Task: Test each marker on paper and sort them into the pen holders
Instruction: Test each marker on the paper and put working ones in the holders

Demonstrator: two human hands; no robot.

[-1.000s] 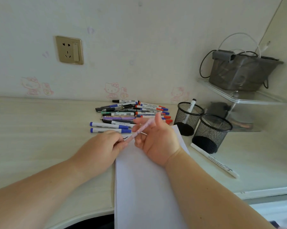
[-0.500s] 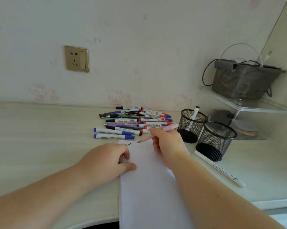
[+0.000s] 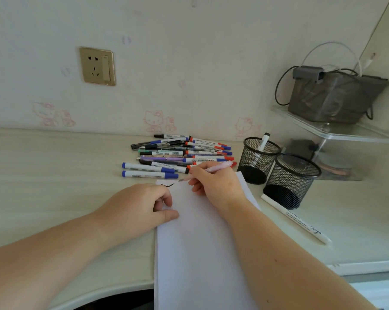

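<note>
My right hand [image 3: 213, 183] grips a pink pen [image 3: 215, 169], its tip down at the top edge of the white paper [image 3: 198, 247] next to a black scribble [image 3: 167, 185]. My left hand [image 3: 139, 206] lies curled on the paper's left edge, and whether it holds a cap is hidden. Behind the paper lies a pile of markers [image 3: 177, 153] with blue, red, black and purple caps. Two black mesh pen holders stand to the right: the far one [image 3: 257, 159] holds one white marker [image 3: 263, 142], the near one [image 3: 289, 180] looks empty.
A white marker [image 3: 296, 220] lies on the desk in front of the near holder. A clear shelf [image 3: 336, 128] at the right carries a grey bag with cables. A wall socket [image 3: 97, 66] sits above the desk. The desk's front edge curves below my arms.
My hands separated: the right hand turned the pink pen tip-down and drew a black scribble at the paper's top. The left hand dropped onto the paper's left edge.
</note>
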